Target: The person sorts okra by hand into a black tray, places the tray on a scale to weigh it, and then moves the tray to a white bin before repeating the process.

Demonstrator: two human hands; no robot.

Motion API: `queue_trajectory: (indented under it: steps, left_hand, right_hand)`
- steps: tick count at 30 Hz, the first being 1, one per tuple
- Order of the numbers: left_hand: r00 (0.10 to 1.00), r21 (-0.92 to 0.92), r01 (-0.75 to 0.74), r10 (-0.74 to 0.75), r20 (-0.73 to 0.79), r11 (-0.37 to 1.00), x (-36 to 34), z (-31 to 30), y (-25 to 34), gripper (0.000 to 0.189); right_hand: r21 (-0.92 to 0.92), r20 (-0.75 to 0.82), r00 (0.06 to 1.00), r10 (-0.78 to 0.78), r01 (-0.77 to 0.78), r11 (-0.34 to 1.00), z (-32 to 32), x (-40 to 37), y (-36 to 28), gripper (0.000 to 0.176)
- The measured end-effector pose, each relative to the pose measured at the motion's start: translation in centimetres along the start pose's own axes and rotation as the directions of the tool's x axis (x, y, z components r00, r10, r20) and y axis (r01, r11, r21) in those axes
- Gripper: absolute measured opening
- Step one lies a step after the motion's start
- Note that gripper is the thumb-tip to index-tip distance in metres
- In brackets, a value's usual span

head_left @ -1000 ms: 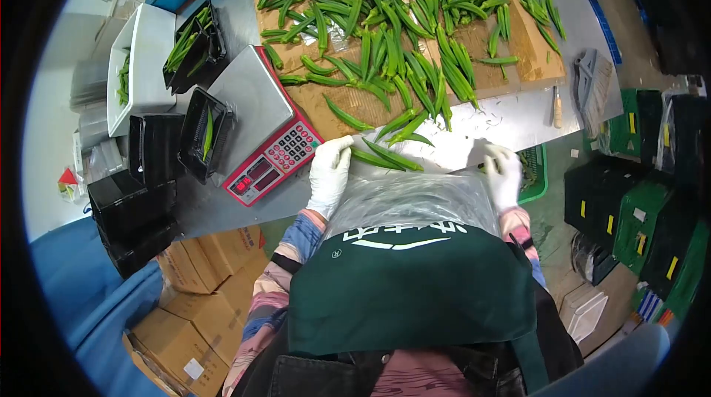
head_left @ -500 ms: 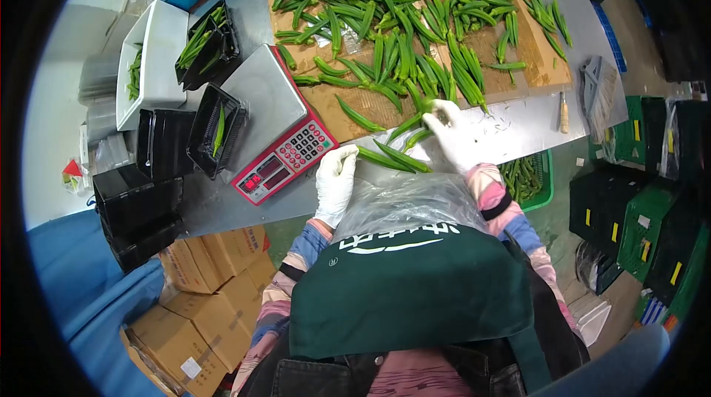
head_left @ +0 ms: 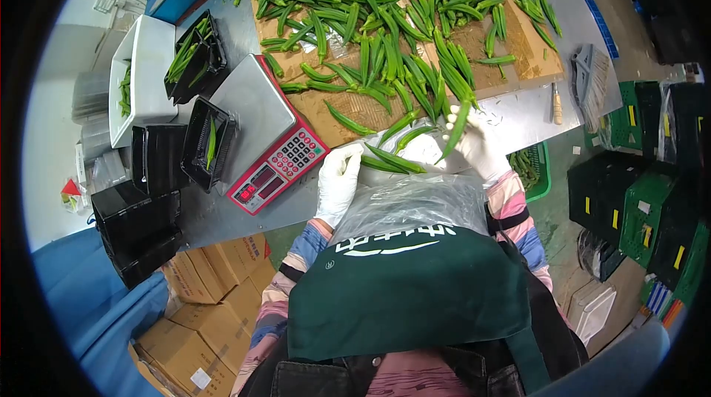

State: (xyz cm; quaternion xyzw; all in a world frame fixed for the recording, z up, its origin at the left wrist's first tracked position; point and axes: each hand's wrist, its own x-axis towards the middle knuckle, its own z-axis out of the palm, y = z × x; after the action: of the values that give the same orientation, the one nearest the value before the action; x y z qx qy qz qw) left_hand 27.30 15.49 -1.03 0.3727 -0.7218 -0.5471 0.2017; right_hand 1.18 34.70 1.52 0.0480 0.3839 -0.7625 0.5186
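Observation:
My right hand point(head_left: 481, 147), in a white glove, has its fingers closed on a single okra pod point(head_left: 455, 132), held tilted over the near edge of the metal table point(head_left: 533, 119). My left hand point(head_left: 339, 182), gloved too, is curled shut at the table edge beside the scale. Green okra pods point(head_left: 392, 161) reach out from its fingertips toward the right; exactly how the fingers grip them is partly hidden. Ahead of both hands lies a large okra pile point(head_left: 385, 15) on flattened cardboard point(head_left: 537, 56).
Left of the pile stands a red-framed scale point(head_left: 285, 156). Beside it are black trays point(head_left: 209, 147), one with a single pod, and a white bin point(head_left: 148, 64). A wooden-handled tool point(head_left: 557, 104) and a brush point(head_left: 589, 78) lie at right. Below is a green crate point(head_left: 544, 175).
My right hand has drawn back from the pile's near edge, and an okra pod now shows in its fingers. My left hand stays nearly in place. The view has shifted slightly.

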Motion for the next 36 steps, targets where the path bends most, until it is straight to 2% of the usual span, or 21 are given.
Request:
queue_trajectory:
  steps: [2,4,7,8,9,13,14,17,19,21,22,23,24,25,26,27,28,29,32,33,36]
  left_hand:
    - [0.986,0.2,-0.162,0.153,0.061,0.966,0.0,-0.3,-0.2,0.02]
    - [0.9,0.471,-0.436,0.367,0.237,0.767,0.4,-0.9,1.6,0.023]
    - [0.772,0.627,-0.636,0.383,0.508,0.449,1.2,-0.2,0.8,0.024]
    - [0.777,0.642,-0.63,0.348,0.525,0.437,1.3,-0.1,0.6,0.022]
    - [0.781,0.656,-0.624,0.312,0.541,0.425,1.3,0.0,0.8,0.021]
    - [0.813,0.712,-0.58,0.225,0.537,0.395,1.6,0.6,0.9,0.015]
    - [0.811,0.717,-0.579,0.189,0.553,0.387,1.6,0.5,0.8,0.015]
    - [0.809,0.724,-0.565,0.093,0.581,0.396,1.4,-0.1,0.7,0.02]
    - [0.817,0.72,-0.53,0.043,0.575,0.447,1.1,-0.9,1.1,0.034]
    - [0.866,0.615,-0.478,0.219,0.45,0.627,0.7,-2.1,1.7,0.036]
    - [0.883,0.541,-0.458,0.293,0.366,0.705,0.7,-2.4,2.3,0.037]
    - [0.957,0.54,-0.191,0.033,0.289,0.82,0.5,-2.6,2.9,0.028]
    - [0.957,0.316,0.009,-0.1,0.272,0.949,0.9,-2.7,4.2,0.027]
    - [0.931,0.065,0.22,-0.229,0.286,0.973,1.8,-2.8,5.2,0.026]
    - [0.88,-0.186,0.417,-0.343,0.33,0.89,2.6,-2.9,5.8,0.026]
    - [0.905,-0.25,0.351,-0.259,0.337,0.902,3.5,-3.0,5.9,0.028]
    - [0.905,-0.205,0.368,-0.3,0.301,0.907,4.4,-3.2,5.1,0.032]
    - [0.956,-0.098,0.23,-0.206,0.207,0.968,5.1,-2.9,4.2,0.03]
    - [0.992,0.328,-0.109,0.083,0.092,0.939,7.3,-1.7,3.5,0.028]
    - [0.98,0.47,-0.197,0.173,0.094,0.861,8.0,-1.4,3.4,0.028]
    - [0.94,0.822,-0.34,0.188,0.285,0.457,9.4,0.1,2.2,0.027]
  right_hand:
    - [-0.043,-0.103,0.995,-0.009,0.005,0.999,-1.9,-0.6,-0.2,0.04]
    - [-0.158,-0.166,0.986,-0.03,0.003,0.987,-4.6,-0.7,0.6,0.04]
    - [-0.38,-0.27,0.962,-0.034,-0.075,0.922,-4.7,-0.6,1.8,0.041]
    - [-0.463,-0.293,0.955,-0.041,-0.104,0.88,-4.3,-0.6,2.1,0.041]
    - [-0.644,-0.238,0.969,-0.073,-0.101,0.758,-4.5,0.4,2.3,0.037]
    - [-0.881,-0.155,0.98,-0.123,-0.081,0.465,-0.5,1.5,4.1,0.03]
    - [-0.962,0.096,0.954,-0.285,0.163,0.221,-2.4,2.9,6.4,0.034]
    - [-0.949,0.221,0.971,-0.092,0.193,-0.249,2.5,2.2,5.7,0.04]
    - [-0.874,0.306,0.952,-0.025,0.271,-0.403,1.5,3.0,6.8,0.042]
    - [-0.786,0.284,0.955,0.086,0.283,-0.55,1.4,3.4,6.5,0.047]
    - [-0.827,0.336,0.941,0.023,0.307,-0.47,0.9,3.6,6.6,0.047]
    - [-0.859,0.38,0.924,-0.043,0.335,-0.388,-0.1,3.6,6.6,0.047]
    - [-0.879,0.416,0.902,-0.112,0.368,-0.303,-0.8,3.7,6.5,0.047]
    - [-0.946,0.298,0.948,-0.112,0.278,-0.168,-0.7,3.6,6.0,0.047]
    - [-0.984,0.179,0.98,-0.091,0.176,-0.032,-0.8,3.5,5.4,0.046]
    - [-0.993,0.058,0.997,-0.054,0.063,0.101,-0.4,3.1,4.6,0.046]
    - [-0.987,0.02,0.997,-0.071,0.031,0.158,0.8,2.7,3.7,0.041]
    - [-0.976,-0.019,0.996,-0.088,0.001,0.216,1.9,2.2,2.8,0.036]
    - [-0.976,0.214,0.941,-0.262,0.197,-0.088,2.9,3.9,3.9,0.043]
    - [-0.954,0.298,0.931,-0.211,0.287,-0.083,5.2,3.1,3.2,0.036]
    - [-0.745,0.574,0.811,-0.115,0.458,-0.486,4.2,6.3,6.3,0.023]
